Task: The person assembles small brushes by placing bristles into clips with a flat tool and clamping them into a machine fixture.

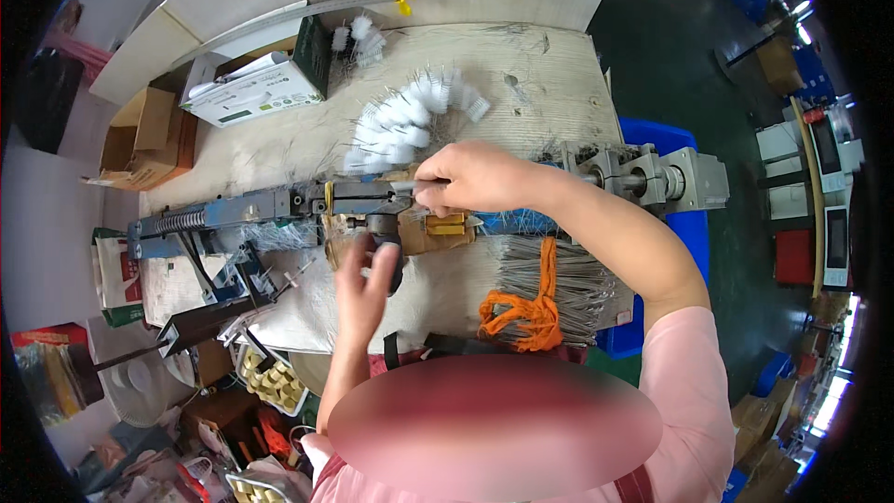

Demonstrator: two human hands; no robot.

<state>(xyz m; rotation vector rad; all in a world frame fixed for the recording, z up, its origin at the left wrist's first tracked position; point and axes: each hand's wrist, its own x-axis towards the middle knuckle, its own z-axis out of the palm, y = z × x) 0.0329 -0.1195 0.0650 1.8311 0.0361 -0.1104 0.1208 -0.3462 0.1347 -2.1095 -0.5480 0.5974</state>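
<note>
Nearest the camera, a pink sleeve point(694, 382) leads up the right arm to the right hand point(475, 177), which is clenched in a pinch on a thin grey metal wire point(402, 187) laid along the long grey-blue bench machine point(279, 205). The left hand point(365, 281) sits just below, fingers spread and blurred (whether it grasps the dark round knob point(386, 224) under the machine's middle, I cannot tell).

Judging by how things lie, the work looks partly through. A curved pile of white bristle tube brushes point(410, 121) lies finished on the pale wooden tabletop point(521, 65) behind the machine, with a few more white brushes point(358, 37) farther back. Still to be used, it seems, is a thick bundle of straight grey wires point(577, 279) tied with orange cord point(521, 312) at the near edge, just beside the right forearm.

As for packages: a white flat carton with green print point(251, 91) lies at the table's far left, propped against a dark green box point(315, 54). Open brown cardboard boxes point(149, 140) stand beyond the table's left edge. A small yellow-brown block point(445, 224) rests on the machine under the right hand. Lower left, a tray of pale yellow pieces point(270, 380) sits near the floor, and blue plastic crates point(689, 233) stand at the right.
</note>
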